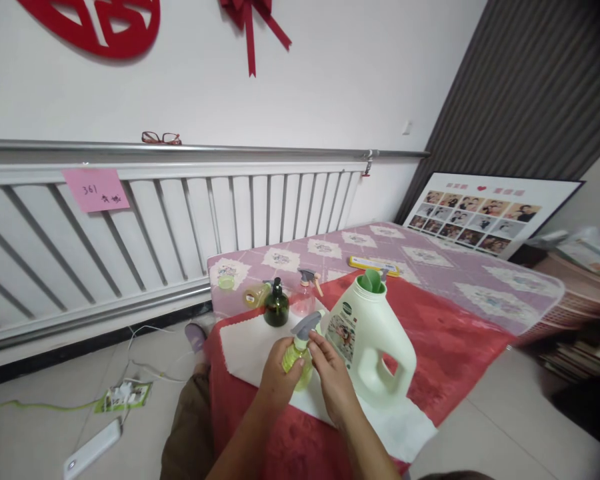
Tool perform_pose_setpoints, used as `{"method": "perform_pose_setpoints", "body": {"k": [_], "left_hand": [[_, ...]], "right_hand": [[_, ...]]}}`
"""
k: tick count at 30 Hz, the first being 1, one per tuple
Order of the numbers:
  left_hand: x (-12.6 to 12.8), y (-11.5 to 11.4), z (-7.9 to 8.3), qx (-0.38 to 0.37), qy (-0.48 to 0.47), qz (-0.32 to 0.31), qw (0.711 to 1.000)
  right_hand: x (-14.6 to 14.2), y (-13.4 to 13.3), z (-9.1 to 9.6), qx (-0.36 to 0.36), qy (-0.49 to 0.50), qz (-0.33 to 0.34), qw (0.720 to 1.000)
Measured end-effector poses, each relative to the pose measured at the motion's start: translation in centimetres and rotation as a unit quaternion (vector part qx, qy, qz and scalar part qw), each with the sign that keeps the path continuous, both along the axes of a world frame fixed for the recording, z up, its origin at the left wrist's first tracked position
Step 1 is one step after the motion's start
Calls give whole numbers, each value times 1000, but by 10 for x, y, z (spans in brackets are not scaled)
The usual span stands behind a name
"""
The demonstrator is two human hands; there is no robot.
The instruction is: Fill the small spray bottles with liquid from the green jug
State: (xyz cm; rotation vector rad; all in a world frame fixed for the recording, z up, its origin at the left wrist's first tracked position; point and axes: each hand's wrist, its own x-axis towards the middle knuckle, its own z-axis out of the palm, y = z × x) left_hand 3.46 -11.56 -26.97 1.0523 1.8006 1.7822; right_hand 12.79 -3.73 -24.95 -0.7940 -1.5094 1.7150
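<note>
A small yellow-green spray bottle [304, 377] with a grey trigger head [307, 325] stands upright over the white cloth. Its body is wrapped by my left hand [279, 377], which is closed. My right hand [329, 373] is closed too, thumb and fingers pinching the collar under the trigger head. Just right of it stands a large pale green jug [367, 333], its handle toward the right and a green cap-like piece [373, 281] in its mouth. Beyond my hands are a dark green pump bottle [277, 308] and a pinkish clear spray bottle [305, 301].
Under everything lie a white cloth [245, 350] and a red cloth [445, 327] on a purple patterned surface [325, 248]. Farther back are a lying yellowish bottle [254, 295], a small green lid [226, 283] and a yellow box [374, 266]. A white radiator [230, 213] runs along the wall.
</note>
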Motion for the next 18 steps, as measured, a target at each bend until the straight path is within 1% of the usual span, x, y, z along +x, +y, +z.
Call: {"method": "perform_pose_setpoints", "body": {"k": [3,7,10,13,16,18], "left_hand": [[1,0,-1,-9,-4,7,1000],[2,0,1,-10,1,2,1000],[2,-1,4,-16,5,8,1000],[3,-2,7,-14,8,-2,1000],[3,-3,9,4,9,-20,1000],[2,-3,9,7,5,-18,1000]], "right_hand": [[-11,-2,0,-10,1,-23,1000],[-18,-3,-1,1,-3,-15,1000],[-16,-4,0,27,-6,4,1000],[-13,-5,2,63,-8,21,998],[-10,-5,1,98,-14,27,995],[-9,-4,0,120,-21,24,992]]}}
